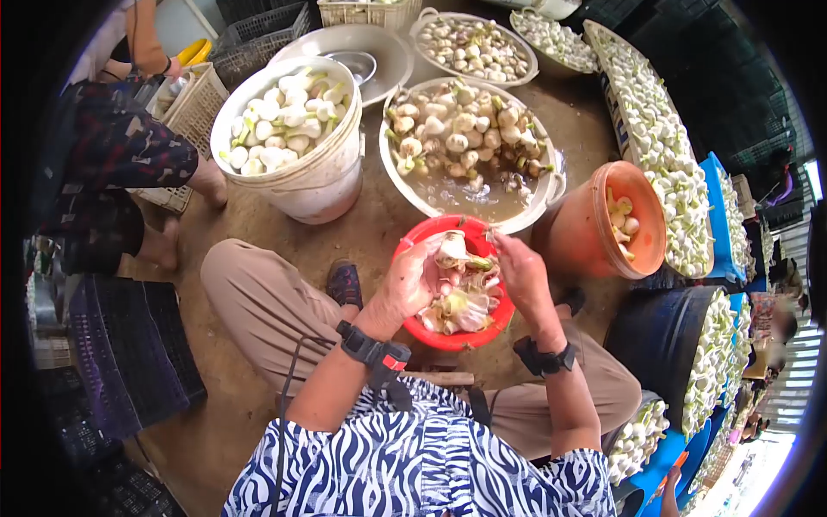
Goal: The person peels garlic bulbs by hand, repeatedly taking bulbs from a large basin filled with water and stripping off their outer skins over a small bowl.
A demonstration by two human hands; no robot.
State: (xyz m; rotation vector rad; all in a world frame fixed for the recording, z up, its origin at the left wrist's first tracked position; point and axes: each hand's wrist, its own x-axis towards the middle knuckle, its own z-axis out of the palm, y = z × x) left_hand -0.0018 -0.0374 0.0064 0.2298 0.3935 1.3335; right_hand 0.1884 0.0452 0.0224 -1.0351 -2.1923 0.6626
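My left hand (412, 280) is closed round a garlic bulb (451, 250) with a brownish stem end, held over a red basin (438, 338). To the right, my right hand (519, 274) is raised over the basin's right rim, its fingers extended near the bulb's stem and apart from the bulb. Peeled skins and trimmings (465, 308) lie in the basin beneath both hands.
Ahead stands a white basin (389, 177) of unpeeled bulbs in murky water. A white bucket (314, 185) of peeled bulbs is at the left, an orange bucket (586, 220) at the right. Another person (129, 138) stands at the far left.
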